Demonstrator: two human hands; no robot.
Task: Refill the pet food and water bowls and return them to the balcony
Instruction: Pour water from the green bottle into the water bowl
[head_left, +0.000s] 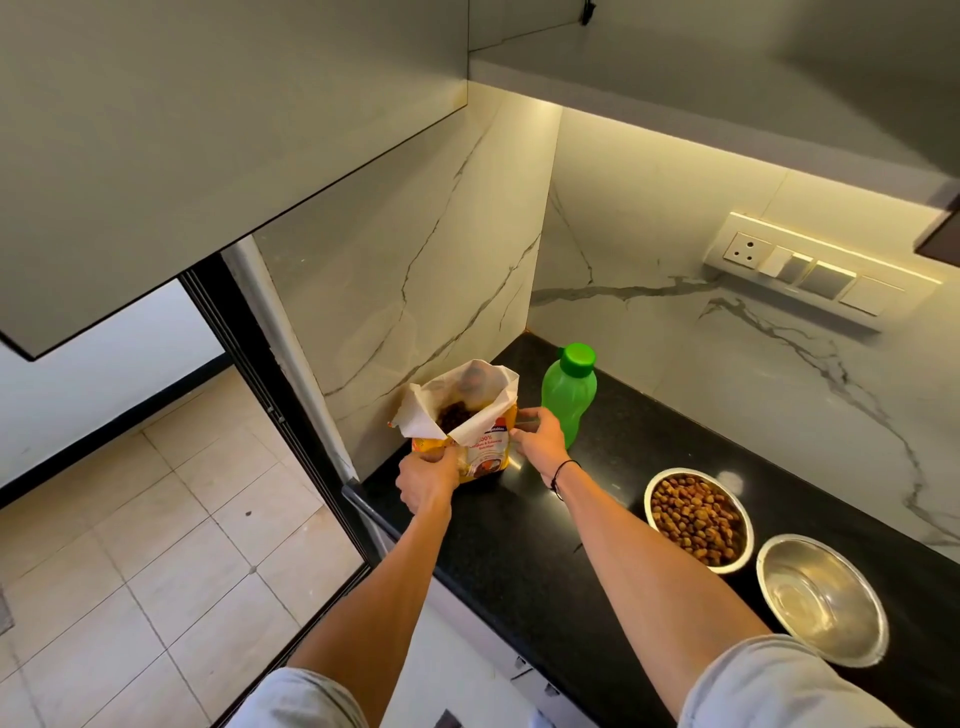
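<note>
1. i see both arms stretched out to the far left corner of the black countertop (519, 545), where the pet food bag (462, 421) stands upright against the marble wall.
2. my left hand (426, 480) is closed around the bag's lower left corner, fingers curled onto the yellow packaging.
3. my right hand (537, 441) is on the bag's right edge, fingers pinched loosely on the side fold; a thin black band sits on that wrist.
4. the bag's top is open, its white inner lining spread wide, with dark kibble visible inside.
5. the green water bottle (569, 395) stands upright just beside the bag on its right, cap on, partly behind my right hand.
6. the food bowl (698, 519), steel, sits nearer me on the counter, well apart from the bag, filled with brown kibble.
7. the water bowl (823, 600), also steel, sits just beside the food bowl, closer to me; i cannot tell whether it holds any water.
8. tiled floor (130, 545) lies below to the left.
</note>
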